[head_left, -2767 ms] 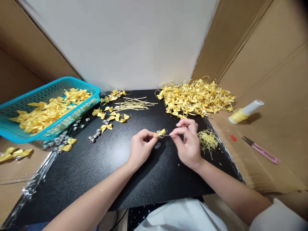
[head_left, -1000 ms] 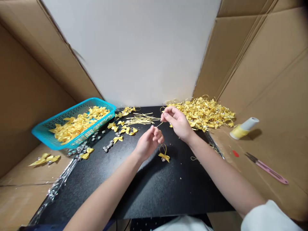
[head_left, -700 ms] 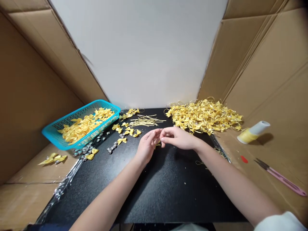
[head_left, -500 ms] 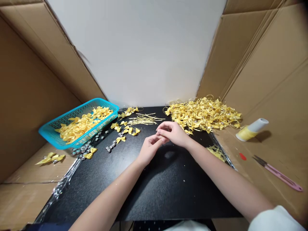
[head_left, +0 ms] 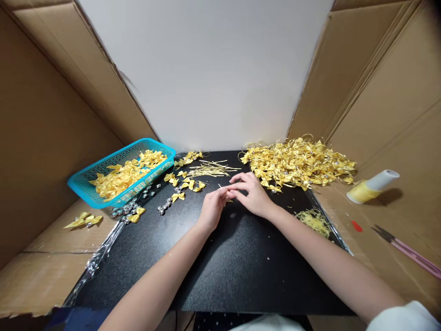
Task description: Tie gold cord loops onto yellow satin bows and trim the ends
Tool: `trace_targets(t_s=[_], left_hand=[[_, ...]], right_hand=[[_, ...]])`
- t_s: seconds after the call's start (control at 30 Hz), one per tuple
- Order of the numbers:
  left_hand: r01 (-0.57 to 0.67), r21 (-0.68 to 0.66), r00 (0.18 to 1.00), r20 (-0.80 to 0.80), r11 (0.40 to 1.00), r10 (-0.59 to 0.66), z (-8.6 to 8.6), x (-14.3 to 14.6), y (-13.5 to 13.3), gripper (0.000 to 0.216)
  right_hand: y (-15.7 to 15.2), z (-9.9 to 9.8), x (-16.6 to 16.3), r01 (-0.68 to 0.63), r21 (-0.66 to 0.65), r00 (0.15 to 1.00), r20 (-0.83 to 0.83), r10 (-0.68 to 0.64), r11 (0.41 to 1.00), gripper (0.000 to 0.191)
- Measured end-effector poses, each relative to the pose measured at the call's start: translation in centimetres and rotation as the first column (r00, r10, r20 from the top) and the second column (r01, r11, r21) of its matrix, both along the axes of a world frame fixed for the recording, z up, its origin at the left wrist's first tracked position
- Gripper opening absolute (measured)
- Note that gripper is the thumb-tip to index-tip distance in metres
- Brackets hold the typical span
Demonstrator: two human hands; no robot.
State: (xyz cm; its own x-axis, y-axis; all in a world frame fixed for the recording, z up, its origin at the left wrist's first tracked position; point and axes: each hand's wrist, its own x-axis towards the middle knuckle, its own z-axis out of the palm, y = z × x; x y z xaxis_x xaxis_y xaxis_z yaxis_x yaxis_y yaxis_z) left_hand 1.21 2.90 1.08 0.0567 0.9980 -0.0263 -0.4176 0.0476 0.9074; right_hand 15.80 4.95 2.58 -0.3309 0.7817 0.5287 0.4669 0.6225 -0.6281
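My left hand (head_left: 212, 209) and my right hand (head_left: 251, 194) meet over the middle of a black mat (head_left: 213, 266). Both pinch a thin gold string (head_left: 223, 188) between their fingertips, with a small yellow bow mostly hidden beneath them. Cut gold strings (head_left: 211, 169) lie just beyond my hands. A large heap of finished yellow bows (head_left: 299, 162) lies at the far right of the mat. Loose yellow bows (head_left: 186, 185) and silver bells (head_left: 165, 206) are scattered to the left.
A turquoise basket (head_left: 103, 172) of yellow bows stands tilted at the left. A spool of yellow thread (head_left: 372, 185), pink snips (head_left: 409, 251) and a clump of thread scraps (head_left: 314, 220) lie to the right. Cardboard walls close in both sides.
One second ago my right hand pulled the string up with the bow dangling below. Since then both hands have come down and together over the mat, pinching the string.
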Motion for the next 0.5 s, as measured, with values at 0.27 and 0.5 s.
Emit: trace_targets(t_s=[0.27,0.5], left_hand=[[0.065,0.068,0.991,-0.117,0.996,-0.057,-0.5,-0.4,0.1,0.025],[0.2,0.176,0.896,-0.43,0.964,-0.107,-1.0,-1.0,0.1,0.032]], right_hand=[[0.3,-1.6,-0.2,0.047,-0.041,0.955,-0.292,-0.057,0.998,0.013],[0.4,-2.2,-0.8,-0.063,-0.31,0.885,-0.456,-0.09,0.949,0.009]])
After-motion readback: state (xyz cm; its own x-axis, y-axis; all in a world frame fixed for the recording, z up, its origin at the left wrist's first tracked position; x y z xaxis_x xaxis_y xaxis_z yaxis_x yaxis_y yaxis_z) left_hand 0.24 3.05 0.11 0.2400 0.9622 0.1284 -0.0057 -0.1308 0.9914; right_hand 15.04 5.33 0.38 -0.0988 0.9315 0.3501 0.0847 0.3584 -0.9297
